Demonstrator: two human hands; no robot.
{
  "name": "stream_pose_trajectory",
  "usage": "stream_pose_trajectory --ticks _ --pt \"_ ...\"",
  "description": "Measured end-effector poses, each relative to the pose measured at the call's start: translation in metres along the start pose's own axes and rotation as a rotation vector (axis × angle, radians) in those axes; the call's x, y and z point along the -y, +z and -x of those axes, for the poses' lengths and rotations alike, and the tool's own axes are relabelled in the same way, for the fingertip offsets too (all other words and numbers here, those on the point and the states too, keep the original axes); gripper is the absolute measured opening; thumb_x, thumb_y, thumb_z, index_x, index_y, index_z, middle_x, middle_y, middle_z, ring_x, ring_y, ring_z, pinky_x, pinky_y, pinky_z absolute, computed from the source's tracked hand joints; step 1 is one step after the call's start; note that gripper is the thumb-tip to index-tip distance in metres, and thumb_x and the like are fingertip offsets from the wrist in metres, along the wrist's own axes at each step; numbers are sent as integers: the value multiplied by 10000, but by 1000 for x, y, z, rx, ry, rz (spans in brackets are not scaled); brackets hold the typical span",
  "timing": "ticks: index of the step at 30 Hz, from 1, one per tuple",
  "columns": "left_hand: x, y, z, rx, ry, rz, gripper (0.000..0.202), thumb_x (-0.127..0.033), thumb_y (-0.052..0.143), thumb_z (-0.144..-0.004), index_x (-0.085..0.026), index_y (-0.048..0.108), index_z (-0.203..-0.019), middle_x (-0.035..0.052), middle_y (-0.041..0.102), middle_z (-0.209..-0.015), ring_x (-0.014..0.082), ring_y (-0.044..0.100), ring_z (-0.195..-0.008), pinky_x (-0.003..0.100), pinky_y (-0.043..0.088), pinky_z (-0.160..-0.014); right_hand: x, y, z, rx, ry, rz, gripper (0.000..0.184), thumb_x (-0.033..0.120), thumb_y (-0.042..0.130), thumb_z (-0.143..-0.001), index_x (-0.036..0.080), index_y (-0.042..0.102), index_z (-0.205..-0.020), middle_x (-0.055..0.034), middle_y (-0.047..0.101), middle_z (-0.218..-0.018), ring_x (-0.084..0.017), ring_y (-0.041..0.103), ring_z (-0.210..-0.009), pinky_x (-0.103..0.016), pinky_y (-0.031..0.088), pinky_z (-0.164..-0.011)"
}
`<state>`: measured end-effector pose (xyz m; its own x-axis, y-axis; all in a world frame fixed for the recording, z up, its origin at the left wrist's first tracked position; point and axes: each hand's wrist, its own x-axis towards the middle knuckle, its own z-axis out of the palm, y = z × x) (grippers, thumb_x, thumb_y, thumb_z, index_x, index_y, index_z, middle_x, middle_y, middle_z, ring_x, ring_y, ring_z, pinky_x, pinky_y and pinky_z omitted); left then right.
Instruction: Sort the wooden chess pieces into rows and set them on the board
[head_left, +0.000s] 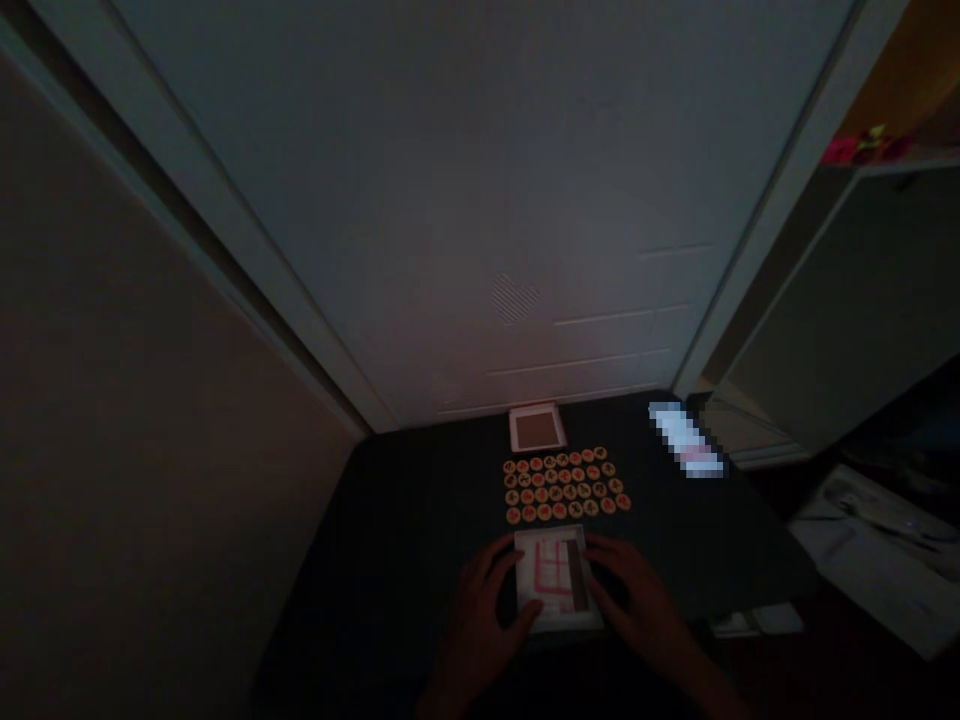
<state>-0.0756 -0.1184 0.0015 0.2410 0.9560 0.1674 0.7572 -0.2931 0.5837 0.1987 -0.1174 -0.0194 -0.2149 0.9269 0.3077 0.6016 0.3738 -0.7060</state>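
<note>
A small white box (566, 622) sits at the table's near edge. In it lies a folded pale sheet (551, 568) with red printed lines, and a brown strip of the box's inside shows at the right. My left hand (484, 610) grips the left side, its thumb over the near left corner. Against the right side, my right hand (631, 590) curls its fingers on the edge. Just beyond the box, round Chinese chess pieces (564, 491) with red and dark characters lie flat in several neat rows.
A second white box part (538, 430) with a brown inside rests behind the pieces, near the white wall panel (480, 200). At the right of the dark table (405, 530) lies a bright pixelated object (686, 440). Beyond the right edge, a pale surface (877, 560) holds unclear items.
</note>
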Motion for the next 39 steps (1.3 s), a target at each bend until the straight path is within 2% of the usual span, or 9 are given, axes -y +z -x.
stream_pose_trajectory --ticks 3,6,11,20,26,34,39 --pt "0 1 0 -28 -14 -5 450 -312 613 -926 -310 576 -1375 67 466 -1535 279 488 -1379 501 452 -1124 -3 2 0 -32 3 -22 310 344 584 -962 271 662 -1254 -102 648 -1325 -266 618 -1227 -475 531 -1039" --pt "-1 2 0 -42 18 -60 414 -259 566 -944 -328 606 -1350 57 434 -1566 294 450 -1413 535 443 -1128 -5 5 -1 -23 6 -30 299 346 584 -962 266 670 -1237 -106 648 -1316 -264 624 -1216 -462 543 -1026" --pt "-5 5 4 -2 95 -185 519 -174 524 -939 -402 554 -1405 12 378 -1608 294 411 -1444 537 453 -1127 -3 10 -1 -53 -1 4 272 314 584 -957 280 684 -1207 -100 658 -1283 -262 636 -1190 -455 552 -1013" --pt "-6 11 5 -4 153 -293 624 -124 538 -909 -430 497 -1451 26 352 -1620 317 408 -1445 550 472 -1104 5 16 -7 -37 23 57 284 296 631 -916 310 697 -1192 -93 620 -1290 -272 612 -1198 -440 558 -981" --pt "-7 11 4 -17 165 -279 614 -122 551 -895 -442 536 -1418 16 379 -1605 317 422 -1434 544 490 -1088 8 23 -11 -13 26 126 443 312 740 -831 345 679 -1268 -103 598 -1304 -301 618 -1140 -470 555 -931" --pt "-5 13 4 -51 157 -254 605 -126 565 -883 -445 559 -1397 2 402 -1593 313 448 -1415 540 495 -1084 15 16 -13 22 63 154 431 250 716 -835 370 690 -1248 -85 598 -1310 -301 615 -1158 -471 548 -942" --pt "0 14 5 -25 130 -230 516 -255 602 -919 -421 557 -1405 20 426 -1580 318 464 -1404 539 496 -1084 10 19 -11 15 57 148 479 180 679 -831 363 673 -1273 -92 596 -1308 -290 621 -1154 -452 561 -946"
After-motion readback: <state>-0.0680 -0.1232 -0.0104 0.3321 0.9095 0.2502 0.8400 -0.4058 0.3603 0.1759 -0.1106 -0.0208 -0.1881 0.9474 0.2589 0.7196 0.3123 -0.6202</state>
